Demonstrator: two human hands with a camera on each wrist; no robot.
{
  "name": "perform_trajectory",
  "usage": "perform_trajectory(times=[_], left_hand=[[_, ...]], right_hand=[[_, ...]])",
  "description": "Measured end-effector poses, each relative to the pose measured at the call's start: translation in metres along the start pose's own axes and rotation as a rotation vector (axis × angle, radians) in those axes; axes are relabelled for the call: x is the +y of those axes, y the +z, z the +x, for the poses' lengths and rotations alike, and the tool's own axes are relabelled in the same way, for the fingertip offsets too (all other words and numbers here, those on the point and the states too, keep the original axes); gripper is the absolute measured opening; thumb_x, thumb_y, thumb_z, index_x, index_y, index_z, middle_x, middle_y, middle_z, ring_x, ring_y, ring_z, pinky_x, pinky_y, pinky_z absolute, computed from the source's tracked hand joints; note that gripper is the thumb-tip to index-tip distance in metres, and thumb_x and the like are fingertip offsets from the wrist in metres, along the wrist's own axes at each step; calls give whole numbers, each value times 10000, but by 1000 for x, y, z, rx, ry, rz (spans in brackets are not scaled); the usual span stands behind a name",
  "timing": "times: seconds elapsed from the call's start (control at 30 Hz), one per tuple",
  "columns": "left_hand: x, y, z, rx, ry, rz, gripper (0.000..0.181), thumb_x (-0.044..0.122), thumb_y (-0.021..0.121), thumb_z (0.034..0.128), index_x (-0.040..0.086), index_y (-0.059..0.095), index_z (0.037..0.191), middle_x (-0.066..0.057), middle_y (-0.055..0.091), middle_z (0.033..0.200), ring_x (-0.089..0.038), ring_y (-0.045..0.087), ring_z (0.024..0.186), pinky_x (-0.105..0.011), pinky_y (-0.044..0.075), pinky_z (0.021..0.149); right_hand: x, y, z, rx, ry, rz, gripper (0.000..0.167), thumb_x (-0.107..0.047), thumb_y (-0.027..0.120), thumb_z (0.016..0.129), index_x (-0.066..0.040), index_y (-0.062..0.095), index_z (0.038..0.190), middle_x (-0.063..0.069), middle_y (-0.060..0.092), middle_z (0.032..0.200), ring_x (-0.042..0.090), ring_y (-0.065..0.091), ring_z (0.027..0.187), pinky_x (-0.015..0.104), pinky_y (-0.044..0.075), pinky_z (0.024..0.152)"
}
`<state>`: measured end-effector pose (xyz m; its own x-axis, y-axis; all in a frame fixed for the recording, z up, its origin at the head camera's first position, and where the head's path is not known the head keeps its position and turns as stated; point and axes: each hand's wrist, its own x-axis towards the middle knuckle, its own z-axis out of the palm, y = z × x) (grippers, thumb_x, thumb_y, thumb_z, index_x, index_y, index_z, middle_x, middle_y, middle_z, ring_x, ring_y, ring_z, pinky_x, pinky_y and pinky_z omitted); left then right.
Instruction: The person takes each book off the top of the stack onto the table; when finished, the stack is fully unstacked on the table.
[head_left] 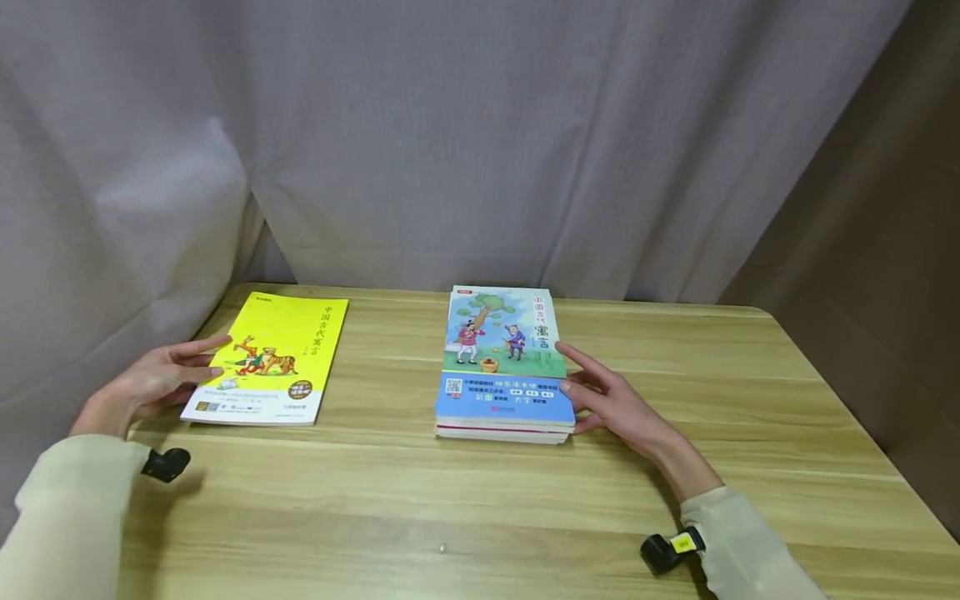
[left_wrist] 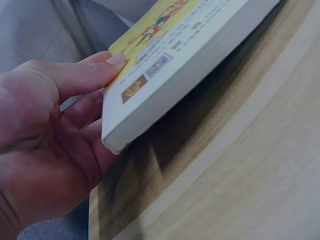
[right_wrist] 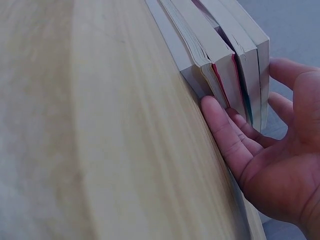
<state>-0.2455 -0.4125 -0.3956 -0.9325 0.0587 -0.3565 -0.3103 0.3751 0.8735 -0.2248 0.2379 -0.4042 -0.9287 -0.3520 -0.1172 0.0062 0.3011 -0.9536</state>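
Observation:
At the left of the head view lies a yellow book with a tiger picture. My left hand pinches its left edge. The left wrist view shows the thumb of this hand on the cover and fingers beneath the book, whose near edge has a shadowed gap under it. Near the middle stands a stack of several books, a blue-and-green cover on top. Against its right side rests my right hand. In the right wrist view, the fingers of that hand touch the side of the stack.
Both books and stack are on a wood-grain table, toward its back edge. Grey curtain cloth hangs behind and at the left, with darker cloth at the right. Each wrist wears a small black device.

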Motion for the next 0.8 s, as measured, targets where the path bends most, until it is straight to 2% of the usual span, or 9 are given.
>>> perform_trajectory(times=[0.1, 0.17, 0.3, 0.43, 0.47, 0.53, 0.57, 0.7, 0.8], left_hand=[[1, -3, 1, 29, -2, 41, 700, 163, 698, 1029, 339, 357, 1614, -301, 289, 1662, 28, 631, 936, -257, 606, 834], [1, -5, 1, 55, 1, 82, 684, 169, 689, 1034, 314, 352, 1611, -318, 180, 1704, 37, 609, 911, -247, 594, 803], [2, -10, 1, 119, -3, 138, 685, 178, 712, 1019, 224, 365, 1608, -309, 277, 1670, 15, 609, 867, -254, 582, 753], [4, -15, 0, 145, -12, 175, 722, 186, 714, 1018, 135, 323, 1624, -312, 272, 1673, 58, 584, 865, -242, 582, 761], [4, -16, 0, 143, -13, 185, 733, 189, 707, 1023, 114, 301, 1630, -317, 214, 1679, 71, 570, 867, -237, 579, 763], [4, -18, 0, 144, -13, 193, 731, 202, 704, 1027, 145, 300, 1633, -307, 197, 1668, 88, 565, 871, -227, 581, 771], [3, -18, 1, 149, -12, 187, 723, 206, 710, 1023, 195, 318, 1631, -306, 201, 1662, 72, 585, 866, -237, 588, 768], [2, -20, 4, 151, -23, 210, 735, 255, 718, 1021, 194, 314, 1631, -317, 225, 1656, 26, 606, 879, -239, 587, 765], [5, -19, 6, 147, -36, 253, 788, 279, 712, 1025, 74, 255, 1634, -353, 238, 1657, 14, 584, 891, -229, 571, 760]], right_hand=[[1, -1, -1, -3, 2, 1, 688, -297, 599, 1094, -282, 264, 1695, 331, 450, 1438, 251, 672, 1054, 415, 668, 768], [2, -2, 0, -7, 1, 5, 688, -297, 600, 1093, -285, 265, 1694, 334, 445, 1448, 254, 679, 1046, 421, 668, 768], [1, -2, 0, -13, -4, 22, 691, -295, 605, 1090, -288, 268, 1693, 343, 434, 1460, 258, 694, 1027, 433, 669, 765], [-1, -2, 1, -18, -17, 29, 679, -291, 602, 1093, -294, 278, 1690, 337, 434, 1464, 252, 696, 1006, 429, 669, 752], [-1, -2, 1, -19, -19, 28, 677, -291, 602, 1093, -295, 280, 1689, 334, 434, 1464, 249, 695, 1000, 426, 669, 748], [-2, -2, 0, -21, -23, 28, 673, -282, 602, 1094, -293, 286, 1688, 330, 433, 1461, 249, 689, 993, 426, 668, 742], [-2, -2, 0, -20, -22, 26, 673, -283, 602, 1093, -291, 287, 1688, 329, 432, 1459, 246, 689, 995, 424, 668, 742], [-1, -2, -1, -18, -16, 23, 675, -280, 603, 1093, -283, 286, 1688, 331, 433, 1456, 239, 682, 1008, 425, 668, 745], [-1, -2, -2, -15, -12, 20, 673, -284, 600, 1094, -285, 284, 1689, 330, 439, 1457, 237, 685, 1008, 425, 669, 749]])
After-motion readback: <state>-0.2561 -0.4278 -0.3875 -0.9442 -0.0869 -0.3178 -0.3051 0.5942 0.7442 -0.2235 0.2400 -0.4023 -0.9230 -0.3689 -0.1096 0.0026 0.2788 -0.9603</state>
